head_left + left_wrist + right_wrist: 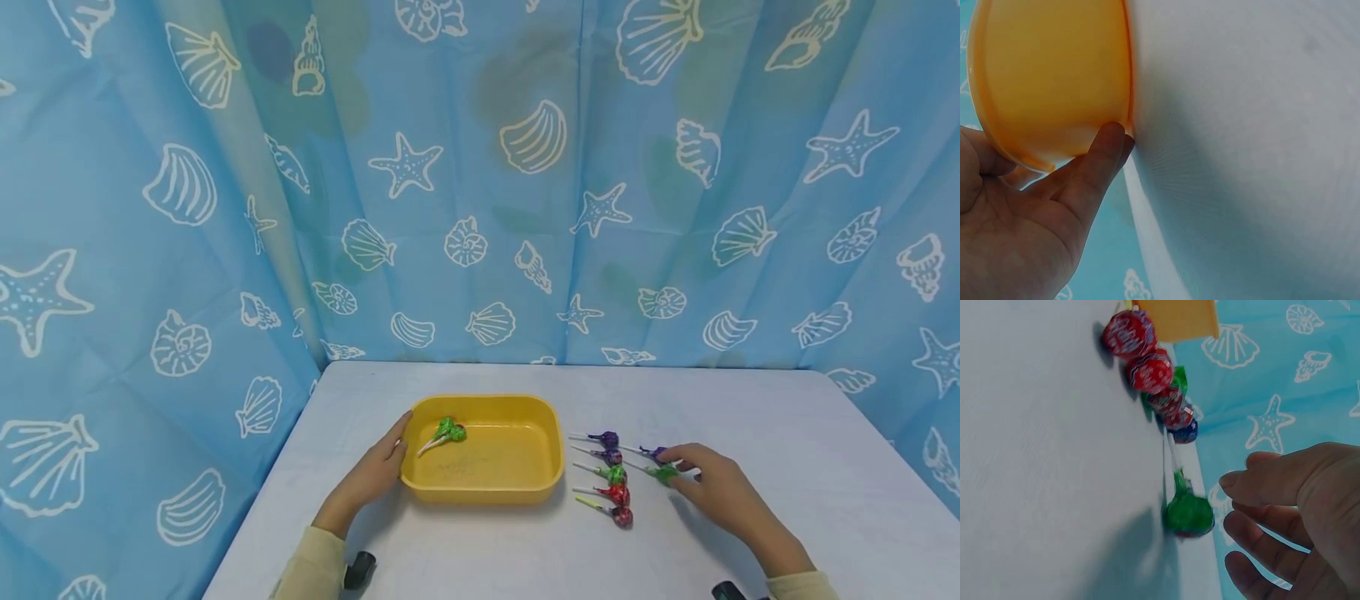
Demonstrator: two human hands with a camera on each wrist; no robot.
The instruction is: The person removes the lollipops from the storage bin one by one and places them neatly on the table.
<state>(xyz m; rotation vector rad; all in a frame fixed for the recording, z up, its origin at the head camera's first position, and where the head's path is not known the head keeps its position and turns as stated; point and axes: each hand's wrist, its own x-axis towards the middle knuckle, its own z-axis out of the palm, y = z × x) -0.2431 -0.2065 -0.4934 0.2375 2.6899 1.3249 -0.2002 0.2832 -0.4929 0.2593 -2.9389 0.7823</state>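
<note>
A yellow plastic basin (480, 492) stands on the white table. At its left end my left hand (378, 467) holds it, fingers at the rim and against the outer wall; the left wrist view shows the hand on the basin's end (1054, 75). Two green-wrapped lollipops (448, 431) lie inside. My right hand (708, 483) is over a green lollipop (663, 474) and a purple one (651, 453). Seen from the right wrist, its fingers are bent with a gap to the green lollipop (1189, 514), and nothing is held.
Between basin and right hand lies a column of lollipops, sticks pointing left: purple (609, 439), dark red-purple (611, 457), green (617, 474), red (619, 495), and red with a yellow stick (622, 517). A blue shell-print curtain (465, 200) hangs behind the table.
</note>
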